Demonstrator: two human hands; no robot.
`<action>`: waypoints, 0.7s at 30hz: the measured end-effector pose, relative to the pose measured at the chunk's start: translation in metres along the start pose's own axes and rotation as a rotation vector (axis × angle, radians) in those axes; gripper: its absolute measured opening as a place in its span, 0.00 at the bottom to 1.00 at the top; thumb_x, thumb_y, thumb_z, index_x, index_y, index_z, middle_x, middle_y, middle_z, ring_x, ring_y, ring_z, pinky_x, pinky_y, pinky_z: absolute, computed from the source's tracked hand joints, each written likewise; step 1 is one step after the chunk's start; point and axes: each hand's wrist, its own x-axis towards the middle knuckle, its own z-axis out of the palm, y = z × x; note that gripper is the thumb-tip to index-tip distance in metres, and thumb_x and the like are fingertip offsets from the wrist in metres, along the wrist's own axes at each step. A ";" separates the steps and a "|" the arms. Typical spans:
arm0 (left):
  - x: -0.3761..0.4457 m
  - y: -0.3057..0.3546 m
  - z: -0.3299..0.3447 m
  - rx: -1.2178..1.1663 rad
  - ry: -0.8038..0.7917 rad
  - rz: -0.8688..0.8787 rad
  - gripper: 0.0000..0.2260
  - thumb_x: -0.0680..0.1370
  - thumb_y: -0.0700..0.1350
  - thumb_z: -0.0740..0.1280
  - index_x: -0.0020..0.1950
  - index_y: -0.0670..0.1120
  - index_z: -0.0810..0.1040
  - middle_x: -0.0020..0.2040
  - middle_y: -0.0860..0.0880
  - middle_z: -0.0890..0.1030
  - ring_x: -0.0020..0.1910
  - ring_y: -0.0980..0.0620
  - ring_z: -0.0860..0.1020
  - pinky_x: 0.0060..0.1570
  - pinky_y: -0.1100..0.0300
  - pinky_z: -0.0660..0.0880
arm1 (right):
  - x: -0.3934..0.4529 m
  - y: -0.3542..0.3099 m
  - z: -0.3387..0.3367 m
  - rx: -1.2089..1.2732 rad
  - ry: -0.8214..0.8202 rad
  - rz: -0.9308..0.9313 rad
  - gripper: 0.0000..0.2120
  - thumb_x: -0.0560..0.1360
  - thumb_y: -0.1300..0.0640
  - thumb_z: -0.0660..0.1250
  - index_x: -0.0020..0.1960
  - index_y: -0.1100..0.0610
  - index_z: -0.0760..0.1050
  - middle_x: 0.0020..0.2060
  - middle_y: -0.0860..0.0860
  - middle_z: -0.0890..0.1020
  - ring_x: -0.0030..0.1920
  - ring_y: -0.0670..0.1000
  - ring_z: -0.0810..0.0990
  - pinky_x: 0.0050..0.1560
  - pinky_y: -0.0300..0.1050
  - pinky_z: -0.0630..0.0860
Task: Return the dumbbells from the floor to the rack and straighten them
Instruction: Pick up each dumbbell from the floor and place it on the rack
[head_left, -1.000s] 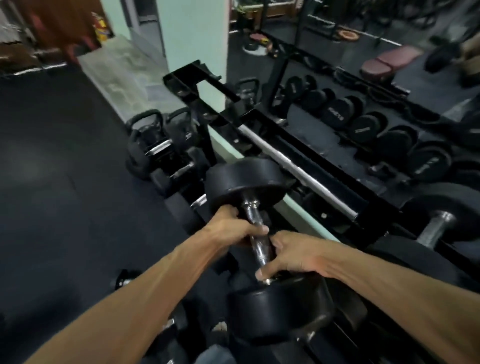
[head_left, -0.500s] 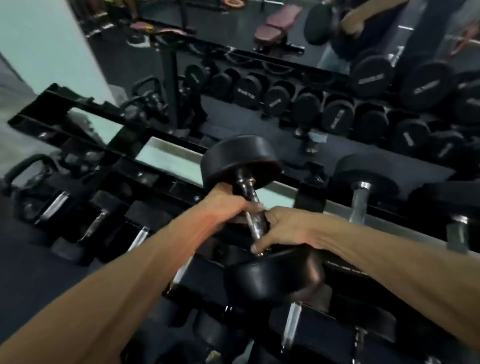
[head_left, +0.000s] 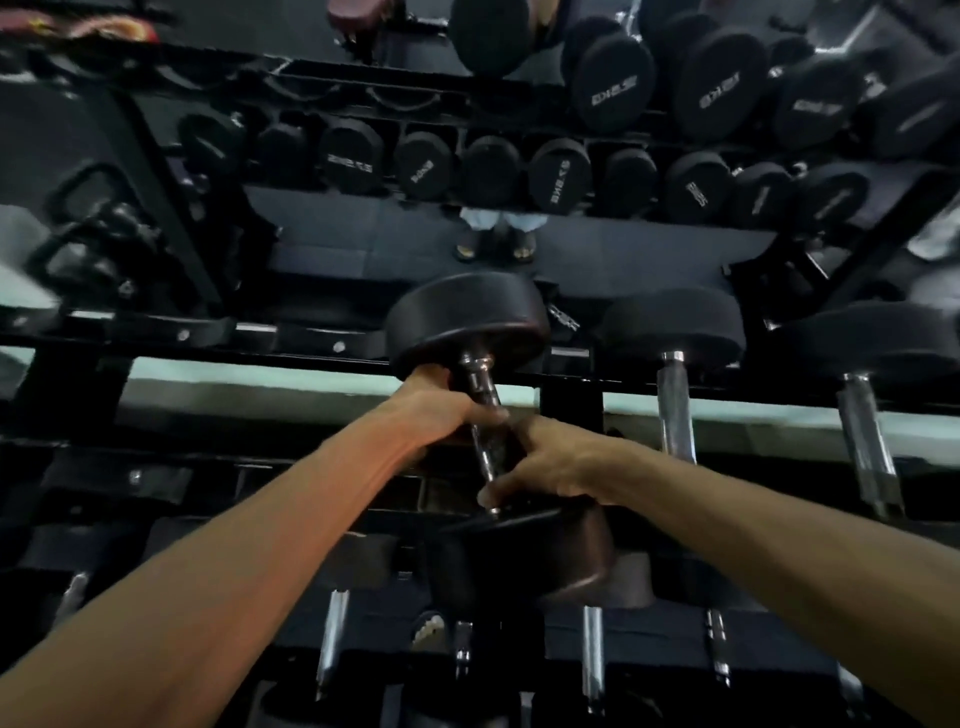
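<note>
Both hands grip one dumbbell (head_left: 483, 415) by its chrome handle — left hand (head_left: 441, 410) closed near the far head, right hand (head_left: 550, 467) closed near the near head. It hangs over the rack (head_left: 311, 343), beside a racked neighbour (head_left: 675, 332). Risk: fingers pinched between heads, or a heavy head slipping off the rail. Black round heads, slightly scuffed.

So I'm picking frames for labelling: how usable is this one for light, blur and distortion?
Head view: dim; left hand, right hand and dumbbell fairly sharp; the picture's left side smeared by motion; wide lens bows the rack; mirror adds reflections.
</note>
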 end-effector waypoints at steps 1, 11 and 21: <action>0.005 0.000 0.000 0.003 -0.008 0.002 0.20 0.63 0.39 0.80 0.52 0.43 0.79 0.48 0.46 0.83 0.52 0.44 0.82 0.58 0.47 0.78 | 0.004 0.001 0.000 0.015 0.001 0.026 0.26 0.65 0.51 0.81 0.61 0.50 0.77 0.51 0.49 0.84 0.51 0.50 0.82 0.58 0.49 0.80; 0.054 0.004 -0.009 -0.035 -0.118 0.017 0.14 0.67 0.32 0.75 0.47 0.43 0.77 0.41 0.47 0.80 0.44 0.48 0.81 0.48 0.51 0.81 | 0.041 -0.002 -0.011 0.058 0.018 0.073 0.22 0.67 0.53 0.80 0.58 0.55 0.79 0.51 0.52 0.85 0.53 0.53 0.83 0.58 0.49 0.79; 0.074 -0.005 0.006 0.039 -0.157 0.029 0.20 0.63 0.34 0.78 0.50 0.47 0.76 0.46 0.47 0.81 0.49 0.47 0.83 0.50 0.46 0.81 | 0.055 0.024 0.001 0.194 0.040 0.093 0.25 0.65 0.53 0.81 0.59 0.52 0.76 0.50 0.49 0.82 0.51 0.50 0.81 0.53 0.43 0.78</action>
